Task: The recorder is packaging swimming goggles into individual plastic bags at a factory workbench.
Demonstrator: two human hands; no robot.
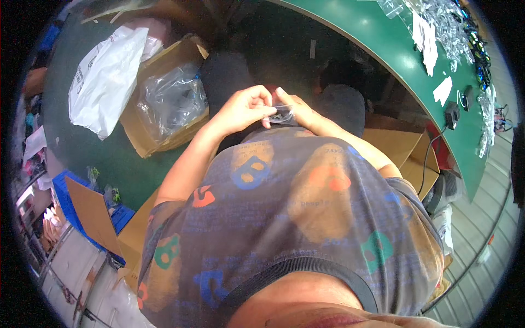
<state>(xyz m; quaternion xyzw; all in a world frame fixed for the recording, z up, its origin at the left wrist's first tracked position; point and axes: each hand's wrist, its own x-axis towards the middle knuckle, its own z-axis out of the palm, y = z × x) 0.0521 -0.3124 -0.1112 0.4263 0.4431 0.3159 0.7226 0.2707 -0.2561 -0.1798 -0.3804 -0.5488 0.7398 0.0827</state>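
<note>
Clear plastic bag (282, 113), small, pinched between your left hand (243, 109) and right hand (298, 112) above your lap, both grips closed on its edges, likely to keep it taut. Left: cardboard box (164, 93) lined with plastic. Far right: green table (383, 38).

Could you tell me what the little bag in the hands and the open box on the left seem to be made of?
The small bag, pinched between the left hand and the right hand, looks like thin clear plastic film: see-through, with glossy glints. The open box looks like matt brown corrugated cardboard with raw folded flaps; it holds crinkled clear plastic wrap.
</note>
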